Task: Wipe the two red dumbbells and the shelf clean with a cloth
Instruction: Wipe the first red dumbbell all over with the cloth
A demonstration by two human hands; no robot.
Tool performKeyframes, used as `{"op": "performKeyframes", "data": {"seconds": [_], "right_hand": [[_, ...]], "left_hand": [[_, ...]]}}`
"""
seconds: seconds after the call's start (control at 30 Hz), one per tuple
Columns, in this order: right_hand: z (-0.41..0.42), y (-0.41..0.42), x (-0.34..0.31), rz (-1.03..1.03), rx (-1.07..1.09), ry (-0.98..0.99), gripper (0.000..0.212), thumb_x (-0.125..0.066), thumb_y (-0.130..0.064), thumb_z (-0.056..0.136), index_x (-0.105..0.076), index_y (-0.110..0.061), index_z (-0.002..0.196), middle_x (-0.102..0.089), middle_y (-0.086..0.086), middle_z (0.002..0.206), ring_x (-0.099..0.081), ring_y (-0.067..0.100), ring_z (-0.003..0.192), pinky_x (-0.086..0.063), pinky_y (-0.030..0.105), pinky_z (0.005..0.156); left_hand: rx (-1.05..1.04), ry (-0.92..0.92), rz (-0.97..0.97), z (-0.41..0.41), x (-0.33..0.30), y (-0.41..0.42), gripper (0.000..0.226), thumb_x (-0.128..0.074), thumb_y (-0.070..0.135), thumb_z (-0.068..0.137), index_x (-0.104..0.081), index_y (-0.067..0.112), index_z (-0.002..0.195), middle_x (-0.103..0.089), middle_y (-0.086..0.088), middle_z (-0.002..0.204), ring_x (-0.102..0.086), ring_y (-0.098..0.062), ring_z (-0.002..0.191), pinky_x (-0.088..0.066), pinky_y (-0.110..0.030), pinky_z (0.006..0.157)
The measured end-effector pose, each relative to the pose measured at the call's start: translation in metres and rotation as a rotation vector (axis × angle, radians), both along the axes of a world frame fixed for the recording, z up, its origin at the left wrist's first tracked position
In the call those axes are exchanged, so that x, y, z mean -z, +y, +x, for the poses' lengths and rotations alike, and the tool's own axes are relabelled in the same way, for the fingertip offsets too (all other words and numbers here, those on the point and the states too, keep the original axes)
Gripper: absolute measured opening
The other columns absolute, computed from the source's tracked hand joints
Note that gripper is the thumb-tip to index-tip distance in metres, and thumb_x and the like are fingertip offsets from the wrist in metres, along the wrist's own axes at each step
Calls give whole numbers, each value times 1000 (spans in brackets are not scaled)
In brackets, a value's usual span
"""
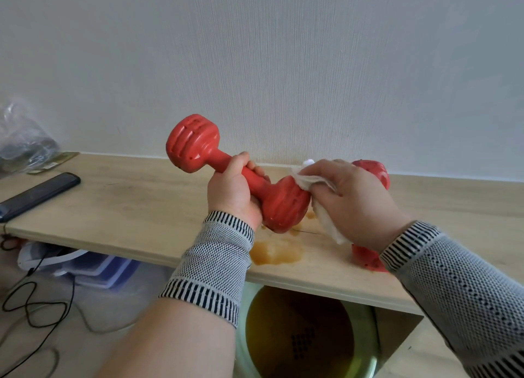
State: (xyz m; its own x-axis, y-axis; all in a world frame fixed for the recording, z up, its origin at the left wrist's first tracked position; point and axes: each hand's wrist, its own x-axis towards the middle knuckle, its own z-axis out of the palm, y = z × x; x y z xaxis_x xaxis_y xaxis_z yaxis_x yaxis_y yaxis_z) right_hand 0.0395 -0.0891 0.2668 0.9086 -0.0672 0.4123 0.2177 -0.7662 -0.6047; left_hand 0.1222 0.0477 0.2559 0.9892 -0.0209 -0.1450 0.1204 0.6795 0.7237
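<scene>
We see left hand [231,192] gripping red plastic dumbbell [235,176] mid-frame, right hand [354,202] pinching white cloth [326,221]; weight may slip onto the stained wooden shelf [127,207].

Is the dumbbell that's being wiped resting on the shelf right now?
No, the left hand holds the dumbbell by its handle, lifted above the shelf, while the right hand presses the cloth to its near end.

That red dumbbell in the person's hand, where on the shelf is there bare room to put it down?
The widest bare patch of shelf lies between the black phone and the left hand gripping the held dumbbell. Another runs along the wall beyond the second dumbbell. It is crowded mid-shelf: a brown spill, the right hand with the cloth.
</scene>
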Motion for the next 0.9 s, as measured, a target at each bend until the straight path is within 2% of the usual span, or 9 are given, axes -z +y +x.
{"op": "performKeyframes", "data": {"seconds": [0.1, 0.2, 0.33, 0.5, 0.6, 0.67, 0.77, 0.83, 0.9], "right_hand": [[-1, 6, 5, -115, -58, -63, 21, -55, -10, 88, -70, -21, 97, -57, -8, 99, -58, 9, 85, -40, 8, 73], [2, 5, 8, -103, -59, -31, 21, -53, -12, 90, -70, -20, 98, -58, -7, 101, -58, 10, 87, -42, 12, 72], [6, -1, 8, 42, 0, 47, 17, -53, -18, 92, -68, -25, 94, -60, -8, 100, -58, 7, 87, -37, 0, 71], [-1, 8, 6, -17, -106, 12, 15, -60, -15, 86, -71, -23, 90, -59, -12, 94, -58, 2, 82, -43, 10, 74], [4, -2, 9, 114, 21, 68, 11, -60, -24, 86, -70, -26, 89, -65, -11, 85, -62, 6, 82, -48, 21, 75], [8, -11, 10, 194, 90, 98, 11, -58, -24, 87, -68, -27, 90, -66, -11, 82, -62, 8, 83, -47, 23, 74], [10, -16, 5, 312, 151, 31, 21, -59, -23, 87, -62, -27, 107, -63, -7, 92, -62, 9, 85, -46, 18, 72], [10, -18, 1, 423, 195, -16, 39, -59, -27, 88, -51, -28, 126, -60, -4, 106, -61, 12, 96, -49, 24, 84], [8, -20, -2, 506, 209, -73, 46, -58, -28, 89, -46, -25, 134, -60, -2, 117, -61, 14, 103, -51, 36, 91]], "left_hand": [[-57, -17, 101, 2, 4, 0, 19, -57, 8, 89, -48, 13, 74, -47, -2, 59, -49, -15, 51, -45, -24, 51], [-55, -11, 117, 1, 6, 1, 18, -59, 8, 89, -49, 13, 75, -48, -2, 59, -50, -14, 52, -46, -25, 52], [-49, -24, 120, -3, 4, -2, 18, -59, 7, 88, -49, 13, 75, -48, 0, 55, -50, -13, 49, -45, -26, 54], [-57, -2, 106, 0, 7, 5, 17, -58, 8, 88, -48, 14, 75, -49, 1, 56, -50, -13, 49, -45, -24, 52], [13, 25, 30, -4, 6, 4, 20, -58, 7, 88, -49, 14, 71, -49, 2, 55, -49, -13, 48, -45, -25, 53], [73, 21, -15, -7, 3, 0, 18, -57, 6, 88, -50, 15, 73, -48, 2, 57, -49, -13, 50, -45, -27, 55], [128, 5, -69, -9, -1, -6, 16, -55, 6, 86, -49, 16, 74, -48, 3, 58, -47, -12, 49, -44, -27, 56], [139, -5, -97, -7, -1, -7, 16, -54, 6, 85, -48, 16, 74, -47, 3, 58, -47, -12, 49, -43, -27, 56], [121, -5, -100, -4, 1, -6, 16, -54, 6, 85, -48, 15, 74, -47, 3, 58, -47, -11, 49, -44, -26, 54]]}}
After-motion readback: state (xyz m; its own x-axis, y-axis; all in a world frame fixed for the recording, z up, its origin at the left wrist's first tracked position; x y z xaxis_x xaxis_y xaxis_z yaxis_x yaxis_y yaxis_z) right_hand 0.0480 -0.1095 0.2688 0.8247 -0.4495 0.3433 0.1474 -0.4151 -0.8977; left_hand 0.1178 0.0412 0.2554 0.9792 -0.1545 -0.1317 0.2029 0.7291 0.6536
